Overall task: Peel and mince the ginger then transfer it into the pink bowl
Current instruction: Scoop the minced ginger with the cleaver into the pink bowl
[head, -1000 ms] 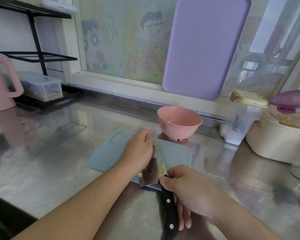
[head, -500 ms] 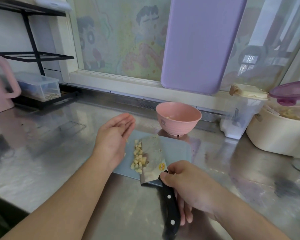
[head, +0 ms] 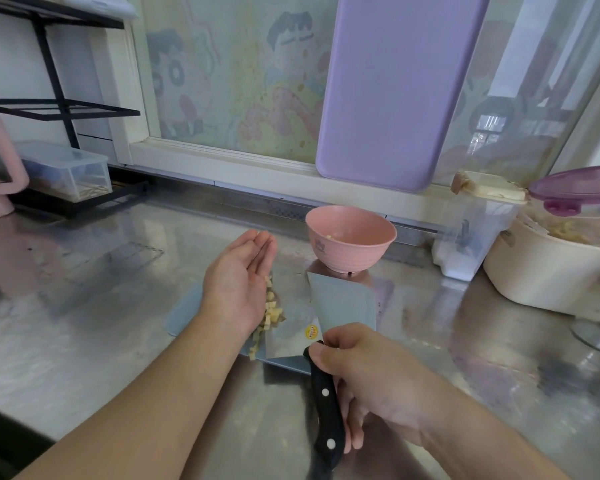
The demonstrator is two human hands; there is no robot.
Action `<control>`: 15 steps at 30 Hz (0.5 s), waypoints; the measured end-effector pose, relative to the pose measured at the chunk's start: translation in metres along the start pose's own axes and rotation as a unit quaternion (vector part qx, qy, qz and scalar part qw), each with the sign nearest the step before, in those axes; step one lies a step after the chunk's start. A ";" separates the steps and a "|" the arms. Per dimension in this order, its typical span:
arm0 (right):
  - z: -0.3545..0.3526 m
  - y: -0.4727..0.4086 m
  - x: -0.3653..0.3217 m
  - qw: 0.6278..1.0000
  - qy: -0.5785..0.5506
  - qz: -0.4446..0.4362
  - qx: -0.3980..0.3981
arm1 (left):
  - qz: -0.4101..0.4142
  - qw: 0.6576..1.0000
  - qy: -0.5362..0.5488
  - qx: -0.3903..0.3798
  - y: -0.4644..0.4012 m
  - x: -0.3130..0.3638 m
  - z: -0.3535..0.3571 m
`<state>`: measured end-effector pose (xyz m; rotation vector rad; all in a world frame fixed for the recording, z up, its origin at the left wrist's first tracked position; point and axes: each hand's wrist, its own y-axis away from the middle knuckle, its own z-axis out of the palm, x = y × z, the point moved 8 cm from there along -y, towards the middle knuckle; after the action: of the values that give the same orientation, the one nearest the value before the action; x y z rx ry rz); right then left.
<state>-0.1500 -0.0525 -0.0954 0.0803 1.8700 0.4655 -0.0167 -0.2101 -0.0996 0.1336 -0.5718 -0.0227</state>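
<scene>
Pale yellow minced ginger (head: 270,315) lies in a loose row of small cubes on the blue cutting board (head: 184,315), running from near the board's middle toward its near edge. The row sits just left of the cleaver (head: 321,308), whose broad, flat steel blade lies almost flat over the board with a round yellow sticker near its heel. The right hand (head: 364,379) has its fingers curled round the cleaver's black riveted handle, which reaches out past the board's near edge. The left hand (head: 238,282) holds nothing: it stands on edge with straight fingers together, its side against the left of the ginger row. The pink bowl (head: 350,244), round with a ribbed outer wall, stands on the steel worktop (head: 84,306) just beyond the board's far right corner, apart from both hands; a few pale bits lie inside it. The worktop is shiny and reflective. A smooth purple board (head: 395,91) with rounded corners leans against the window at the worktop's far edge.
</scene>
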 end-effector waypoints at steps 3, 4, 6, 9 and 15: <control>0.001 -0.001 0.003 0.999 -0.032 0.005 -0.012 | 0.014 1.000 0.001 0.011 0.001 0.002 -0.003; 0.002 -0.001 0.003 0.999 -0.044 0.006 -0.015 | 0.018 1.000 -0.001 0.013 0.002 0.002 -0.004; 0.003 -0.001 0.003 0.997 -0.070 0.008 -0.020 | 0.027 0.999 -0.004 0.017 0.003 0.004 -0.005; 0.001 -0.001 0.005 0.994 -0.110 0.008 -0.017 | 0.041 0.999 -0.012 0.017 0.004 0.004 -0.005; -0.004 0.001 0.003 0.993 -0.120 0.005 -0.011 | 0.055 0.998 -0.024 -0.008 0.004 0.009 -0.003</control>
<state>-0.1552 -0.0516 -0.0967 0.1246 1.6294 0.4625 -0.0081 -0.2067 -0.0968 0.0869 -0.6263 0.0763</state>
